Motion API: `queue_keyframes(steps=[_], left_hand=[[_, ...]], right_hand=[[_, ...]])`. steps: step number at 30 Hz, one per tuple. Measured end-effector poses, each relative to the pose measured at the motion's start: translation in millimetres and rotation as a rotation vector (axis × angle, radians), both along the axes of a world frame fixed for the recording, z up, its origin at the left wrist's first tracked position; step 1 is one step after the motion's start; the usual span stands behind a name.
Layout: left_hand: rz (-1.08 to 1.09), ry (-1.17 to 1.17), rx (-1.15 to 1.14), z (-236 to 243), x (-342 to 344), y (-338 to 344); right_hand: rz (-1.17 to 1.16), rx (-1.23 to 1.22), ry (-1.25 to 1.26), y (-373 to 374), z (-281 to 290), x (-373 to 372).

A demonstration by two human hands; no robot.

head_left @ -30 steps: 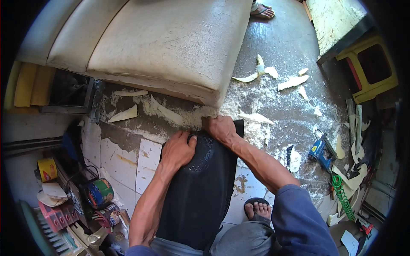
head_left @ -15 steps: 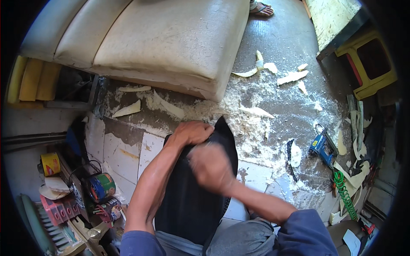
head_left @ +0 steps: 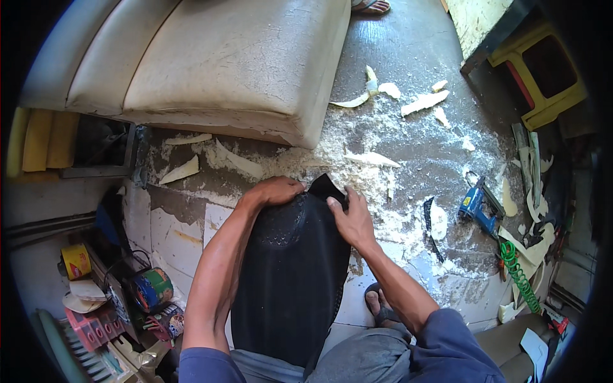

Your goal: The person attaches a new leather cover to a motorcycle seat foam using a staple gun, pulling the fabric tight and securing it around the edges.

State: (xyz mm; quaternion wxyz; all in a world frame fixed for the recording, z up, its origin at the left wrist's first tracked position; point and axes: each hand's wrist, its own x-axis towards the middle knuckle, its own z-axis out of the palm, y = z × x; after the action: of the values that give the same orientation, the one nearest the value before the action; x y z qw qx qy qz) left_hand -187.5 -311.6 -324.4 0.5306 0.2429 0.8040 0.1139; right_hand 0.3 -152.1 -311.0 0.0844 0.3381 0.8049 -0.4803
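Note:
A long black padded piece [head_left: 284,287], with a faint patterned patch near its top, lies along my lap, its far end toward the dusty floor. My left hand [head_left: 274,190] grips its upper left edge, fingers curled over the top. At its upper right a dark flap [head_left: 325,187] stands folded up. My right hand [head_left: 350,216] holds the edge just beside that flap, thumb on the black surface and fingers bent around the side. The underside of the piece is hidden.
A beige padded seat [head_left: 223,64] stands ahead, another person's foot [head_left: 373,6] beyond it. Foam scraps [head_left: 421,102] and powder cover the floor. A blue nail gun [head_left: 479,210] with green coiled hose [head_left: 511,268] lies right; cans [head_left: 150,287] and tools sit left; a yellow frame [head_left: 536,121] stands right.
My right hand left the top, swept down over the piece in a blur and now grips the upper right edge. My left hand shifted up to the top edge. The corner flap now stands up.

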Motion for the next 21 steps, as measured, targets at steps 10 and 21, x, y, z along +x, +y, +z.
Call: queue_keyframes(steps=[10,21], left_hand=[[0.512,-0.347,0.123,34.2,-20.3,-66.2],[0.784,-0.557,0.095,10.5,-18.8,-104.1]], right_hand=[[-0.106,-0.598,-0.010,35.4,-29.2,-34.9],[0.009,-0.887,-0.242,27.1,-16.4,-43.0]])
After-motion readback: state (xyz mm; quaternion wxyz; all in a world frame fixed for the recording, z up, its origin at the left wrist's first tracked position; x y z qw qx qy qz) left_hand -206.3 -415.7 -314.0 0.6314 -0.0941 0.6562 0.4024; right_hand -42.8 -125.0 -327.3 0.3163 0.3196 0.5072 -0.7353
